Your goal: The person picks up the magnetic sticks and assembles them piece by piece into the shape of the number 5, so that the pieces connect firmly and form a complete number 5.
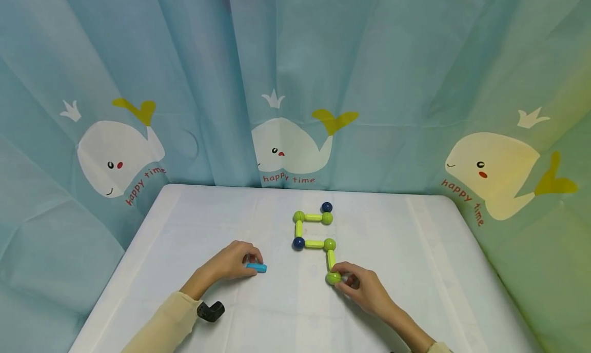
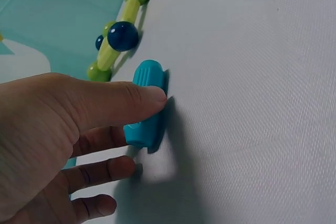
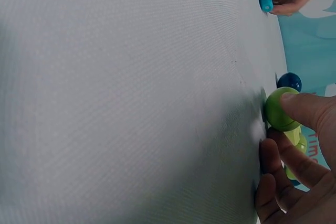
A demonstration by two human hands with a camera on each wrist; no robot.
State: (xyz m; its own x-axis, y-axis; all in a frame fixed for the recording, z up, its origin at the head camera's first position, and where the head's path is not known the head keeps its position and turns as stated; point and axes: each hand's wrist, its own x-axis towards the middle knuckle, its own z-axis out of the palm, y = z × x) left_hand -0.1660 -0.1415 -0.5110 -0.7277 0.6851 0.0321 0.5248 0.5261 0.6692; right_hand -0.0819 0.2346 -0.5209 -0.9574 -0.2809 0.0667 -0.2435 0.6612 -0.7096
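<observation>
My left hand (image 1: 236, 260) pinches a short blue rod (image 1: 256, 267) low over the white table, left of the built chain. In the left wrist view the thumb lies across the blue rod (image 2: 149, 74), and the fingers behind it are partly hidden. With thumb and fingers my right hand (image 1: 365, 286) holds the green ball (image 1: 333, 278) at the chain's near end. A yellow-green rod (image 1: 331, 259) joins that ball to another green ball (image 1: 330, 244). From there the zigzag runs on through a dark blue ball (image 1: 299, 243) and a green corner ball (image 1: 299, 217).
A second dark blue ball (image 1: 327, 207) touches the chain's far green ball (image 1: 327, 218). A black device (image 1: 211, 311) sits at the left wrist. Behind the white table (image 1: 221, 209) hangs a blue-green curtain (image 1: 295, 45) printed with whales.
</observation>
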